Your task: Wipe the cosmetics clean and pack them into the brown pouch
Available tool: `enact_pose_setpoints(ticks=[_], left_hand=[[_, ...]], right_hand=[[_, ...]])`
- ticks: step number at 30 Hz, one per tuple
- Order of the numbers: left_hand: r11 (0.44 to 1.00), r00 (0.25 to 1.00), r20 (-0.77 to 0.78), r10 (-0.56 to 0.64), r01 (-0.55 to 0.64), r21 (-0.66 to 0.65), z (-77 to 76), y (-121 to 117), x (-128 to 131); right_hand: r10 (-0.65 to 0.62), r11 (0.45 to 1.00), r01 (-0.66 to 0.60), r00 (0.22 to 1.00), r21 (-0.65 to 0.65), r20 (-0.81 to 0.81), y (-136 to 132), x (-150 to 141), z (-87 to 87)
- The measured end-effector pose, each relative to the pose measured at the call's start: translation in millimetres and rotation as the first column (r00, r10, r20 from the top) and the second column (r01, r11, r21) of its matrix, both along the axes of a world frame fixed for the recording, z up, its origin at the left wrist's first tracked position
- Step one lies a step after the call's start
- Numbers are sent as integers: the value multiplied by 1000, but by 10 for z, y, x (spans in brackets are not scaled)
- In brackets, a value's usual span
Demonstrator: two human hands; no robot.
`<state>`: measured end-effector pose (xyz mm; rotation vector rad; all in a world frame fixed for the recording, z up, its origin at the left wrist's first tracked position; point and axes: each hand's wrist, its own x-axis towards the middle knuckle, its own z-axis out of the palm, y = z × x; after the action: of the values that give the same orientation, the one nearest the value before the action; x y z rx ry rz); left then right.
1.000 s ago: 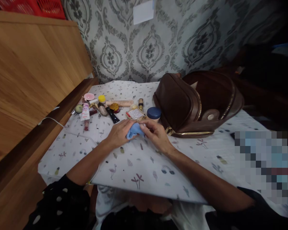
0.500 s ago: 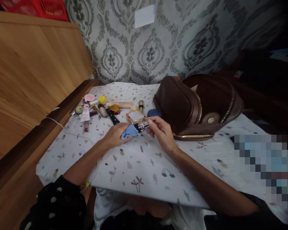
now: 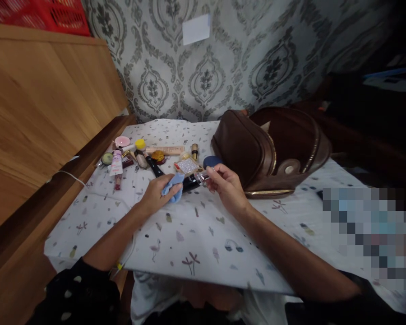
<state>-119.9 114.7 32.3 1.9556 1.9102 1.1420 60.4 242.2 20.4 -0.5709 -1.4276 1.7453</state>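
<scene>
My left hand is closed on a crumpled blue cloth. A black cosmetic tube with a silver, clear end reaches out of the cloth toward the right; its exact kind is unclear. The fingertips of my right hand pinch the silver end. Just behind the tube lies a glittery square compact. A jar with a dark blue lid is partly hidden behind my right hand.
An open brown leather bag stands at the right of the table. Several cosmetics lie at the left, among them a pink-and-white tube and a yellow-capped jar. A white cable crosses the patterned tablecloth.
The black tube, mostly covered by the cloth and hands before, now shows between my hands. My left hand has shifted left with the cloth. The view has turned slightly.
</scene>
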Motion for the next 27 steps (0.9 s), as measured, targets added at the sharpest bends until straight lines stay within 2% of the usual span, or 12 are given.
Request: enact_pose_setpoints(ticks=[2,3,7,10,14,16,19,24,27], left_hand=[[988,991,-125,41,-22,151,-19,16,62],[982,983,-179,42,-8,187,-32,27,103],[992,942,-333,37,5,125,-115,85,264],[998,963,-267,42,-29,51,-154,124,298],[1000,993,-120,0,2,16,-123,134,240],[1000,997,-77,-22,22,-2,-109,133,204],[998,995,-81,-51,47,-51,-128,141,157],[995,985,-159,-66,52,-86,-201,170,94],[994,989,-139,-57,43,-101,-211,171,68]], right_hand=[[-30,999,29,999,29,25,-16,-17,-30],[-33,998,31,999,48,41,-30,-25,-45],[-25,991,14,997,134,77,-99,-46,-71],[-5,989,-3,998,148,59,-125,-39,-45],[114,983,-118,993,144,36,-119,-18,8],[132,978,-135,991,159,29,-108,-13,23],[69,988,-68,998,136,0,-78,-10,36],[-116,993,114,990,-26,-82,3,14,90],[-120,990,111,987,-86,-107,29,22,116]])
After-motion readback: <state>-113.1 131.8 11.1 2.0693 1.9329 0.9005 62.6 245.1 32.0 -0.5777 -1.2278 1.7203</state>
